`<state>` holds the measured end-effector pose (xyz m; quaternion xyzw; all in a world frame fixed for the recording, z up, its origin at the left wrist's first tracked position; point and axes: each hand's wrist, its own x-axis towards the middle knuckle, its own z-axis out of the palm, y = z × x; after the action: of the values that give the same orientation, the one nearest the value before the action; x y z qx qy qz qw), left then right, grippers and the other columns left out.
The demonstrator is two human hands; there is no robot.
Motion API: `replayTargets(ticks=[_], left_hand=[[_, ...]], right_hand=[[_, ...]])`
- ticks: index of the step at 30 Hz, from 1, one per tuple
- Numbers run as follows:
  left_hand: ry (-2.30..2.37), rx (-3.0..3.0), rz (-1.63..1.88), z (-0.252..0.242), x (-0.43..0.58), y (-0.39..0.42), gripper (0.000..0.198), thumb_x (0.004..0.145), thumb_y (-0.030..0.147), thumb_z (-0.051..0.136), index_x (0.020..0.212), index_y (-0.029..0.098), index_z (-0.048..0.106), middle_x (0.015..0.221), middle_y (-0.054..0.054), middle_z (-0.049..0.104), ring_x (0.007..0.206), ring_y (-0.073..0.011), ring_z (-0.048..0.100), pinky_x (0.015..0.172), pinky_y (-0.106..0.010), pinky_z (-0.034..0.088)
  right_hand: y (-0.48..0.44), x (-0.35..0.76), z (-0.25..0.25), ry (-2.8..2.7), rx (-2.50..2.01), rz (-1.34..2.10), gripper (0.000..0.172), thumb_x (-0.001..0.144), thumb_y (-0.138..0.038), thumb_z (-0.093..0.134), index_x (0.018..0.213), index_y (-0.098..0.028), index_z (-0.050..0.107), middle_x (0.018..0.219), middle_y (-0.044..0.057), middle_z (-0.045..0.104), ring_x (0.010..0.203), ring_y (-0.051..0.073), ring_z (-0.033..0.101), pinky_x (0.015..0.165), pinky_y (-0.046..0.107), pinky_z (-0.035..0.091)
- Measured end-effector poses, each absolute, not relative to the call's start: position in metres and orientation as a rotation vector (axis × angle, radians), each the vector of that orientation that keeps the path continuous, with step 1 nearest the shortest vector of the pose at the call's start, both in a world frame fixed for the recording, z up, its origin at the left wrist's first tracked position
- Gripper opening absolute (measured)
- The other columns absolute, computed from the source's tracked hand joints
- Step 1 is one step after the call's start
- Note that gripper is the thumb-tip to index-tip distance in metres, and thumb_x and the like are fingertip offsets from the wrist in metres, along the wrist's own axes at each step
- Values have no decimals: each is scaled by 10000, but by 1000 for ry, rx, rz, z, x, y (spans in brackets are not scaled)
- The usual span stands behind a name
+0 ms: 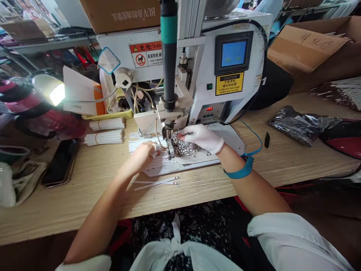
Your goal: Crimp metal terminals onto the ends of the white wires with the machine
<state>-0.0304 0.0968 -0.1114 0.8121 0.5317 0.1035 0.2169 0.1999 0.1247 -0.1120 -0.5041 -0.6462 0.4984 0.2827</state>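
Note:
My left hand [149, 151], with white coverings on some fingertips, curls over a layer of white strips [137, 145] just left of the soldering head [169, 131]. Its fingertips are partly hidden, and I cannot make out what they hold. In a white glove with bare fingertips, my right hand [201, 137] pinches at the edge of a heap of small metal-and-white pieces [186, 148]; whatever lies between the fingertips is too small to name. Both hands are beside the head's tip, over a white base plate [225, 137]. Loose white strips [156, 183] with dark-marked ends lie in front.
Behind stands the white machine with a screen [233, 54] and a high-temperature warning label [146, 54]. Tied strip bundles [105, 137], a phone [60, 162] and a lit lamp [50, 90] are at left. A dark plastic bag [301, 124] and a cardboard box [307, 47] are at right.

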Motion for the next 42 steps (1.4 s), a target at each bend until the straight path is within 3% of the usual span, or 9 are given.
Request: replayTargets(ticks=[3, 8, 13, 21, 29, 36, 42], left_hand=[[1398, 2199, 336, -109, -35, 97, 189, 764, 233, 507, 678, 164, 661, 679, -39, 654, 664, -174, 575, 628, -241, 433], [1301, 2109, 411, -104, -34, 96, 264, 795, 363, 530, 729, 146, 665, 608, -6, 609, 566, -140, 523, 532, -217, 370], [1317, 2090, 446, -103, -30, 96, 253, 781, 354, 542, 747, 143, 678, 568, 1, 585, 539, -133, 498, 511, -215, 347], [1380, 2038, 516, -102, -26, 96, 254, 735, 387, 585, 731, 150, 677, 664, -32, 631, 621, -163, 551, 577, -242, 406], [1460, 2072, 406, -104, -28, 97, 385, 797, 452, 471, 614, 144, 611, 523, 0, 512, 501, -121, 426, 480, -221, 301], [1317, 2036, 546, -103, -23, 97, 348, 772, 474, 497, 686, 161, 625, 708, -37, 614, 678, -166, 525, 626, -250, 395], [1275, 1722, 411, -109, -19, 103, 299, 677, 439, 554, 662, 146, 612, 574, 13, 517, 542, -115, 424, 510, -222, 308]], right_hand=[[121, 197, -111, -1628, -1312, 1450, 139, 723, -188, 605, 823, -97, 637, 611, -1, 579, 450, 80, 512, 409, 209, 394], [118, 186, -115, -1506, -1122, 1651, 126, 703, -112, 609, 828, -118, 591, 623, -23, 551, 464, 57, 490, 413, 180, 400], [116, 176, -118, -1426, -1163, 1754, 205, 712, -67, 582, 899, -137, 539, 630, -33, 546, 432, 51, 470, 356, 161, 356], [113, 170, -115, -1391, -1209, 1744, 164, 730, -40, 551, 858, -137, 522, 562, -53, 516, 394, 40, 429, 307, 135, 291], [112, 169, -116, -1354, -1211, 1758, 168, 725, -44, 565, 858, -140, 531, 570, -49, 525, 402, 42, 430, 314, 138, 302], [113, 170, -117, -1370, -1195, 1742, 167, 722, -56, 579, 862, -141, 542, 570, -54, 510, 411, 42, 435, 315, 136, 323], [113, 170, -118, -1357, -1170, 1754, 164, 709, -48, 586, 834, -146, 541, 538, -66, 488, 397, 38, 432, 315, 128, 316]])
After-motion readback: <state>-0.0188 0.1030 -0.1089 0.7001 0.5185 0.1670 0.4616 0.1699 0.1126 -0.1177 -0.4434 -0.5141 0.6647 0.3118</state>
